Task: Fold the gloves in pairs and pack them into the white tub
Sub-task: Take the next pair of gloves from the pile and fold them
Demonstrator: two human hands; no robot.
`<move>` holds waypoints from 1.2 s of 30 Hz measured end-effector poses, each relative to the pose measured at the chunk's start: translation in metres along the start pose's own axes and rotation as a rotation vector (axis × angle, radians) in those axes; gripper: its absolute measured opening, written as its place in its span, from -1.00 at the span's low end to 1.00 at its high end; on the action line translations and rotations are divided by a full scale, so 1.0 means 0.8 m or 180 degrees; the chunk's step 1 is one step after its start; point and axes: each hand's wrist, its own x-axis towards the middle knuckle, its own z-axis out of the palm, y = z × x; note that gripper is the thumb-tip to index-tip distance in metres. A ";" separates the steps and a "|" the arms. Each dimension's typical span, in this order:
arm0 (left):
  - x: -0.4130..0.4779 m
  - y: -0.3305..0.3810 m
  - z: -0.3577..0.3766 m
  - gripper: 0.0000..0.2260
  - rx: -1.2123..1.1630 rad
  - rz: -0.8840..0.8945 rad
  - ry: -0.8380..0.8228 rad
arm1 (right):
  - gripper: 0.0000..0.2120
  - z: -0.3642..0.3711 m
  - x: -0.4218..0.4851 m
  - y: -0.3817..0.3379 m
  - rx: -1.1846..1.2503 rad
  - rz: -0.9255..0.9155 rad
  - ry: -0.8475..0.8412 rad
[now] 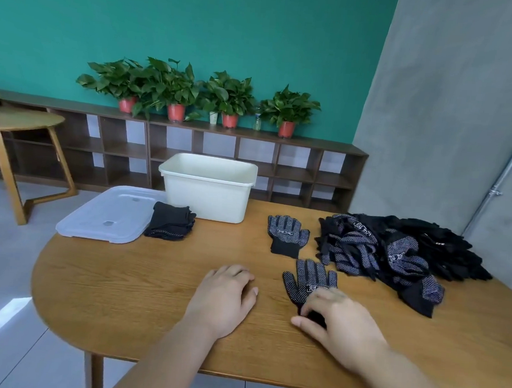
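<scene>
A black glove with white grip dots (309,279) lies flat near the table's front, fingers pointing away. My right hand (341,326) covers its cuff, fingers curled onto the fabric and pinching it. My left hand (225,294) rests flat on the bare wood to the left, holding nothing. A second dotted glove (286,236) lies flat farther back. A big heap of black gloves (397,251) fills the right side. The white tub (209,187) stands at the back; its inside is hidden. A folded stack of gloves (171,221) sits by its left corner.
The tub's clear lid (106,212) lies upside down at the table's (149,292) back left. Behind the table runs a low wooden shelf (251,159) with potted plants; a small round table (18,120) stands at far left. A grey wall rises on the right.
</scene>
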 end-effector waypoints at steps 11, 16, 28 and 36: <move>0.000 -0.001 0.001 -0.58 -0.0006 -0.0009 -0.0038 | -0.50 0.020 0.009 -0.010 0.0295 0.0635 -0.0755; 0.002 0.000 0.001 -0.58 0.0011 -0.0009 -0.0033 | -0.55 -0.006 0.017 -0.020 0.0265 0.0948 -0.0512; 0.001 0.001 0.002 -0.59 0.0097 0.0029 -0.0121 | -0.35 0.042 0.005 -0.019 0.0008 0.0979 -0.0127; 0.037 0.016 -0.002 -0.60 0.0517 0.0376 -0.0159 | -0.35 0.045 0.001 -0.021 0.0316 0.0954 0.0144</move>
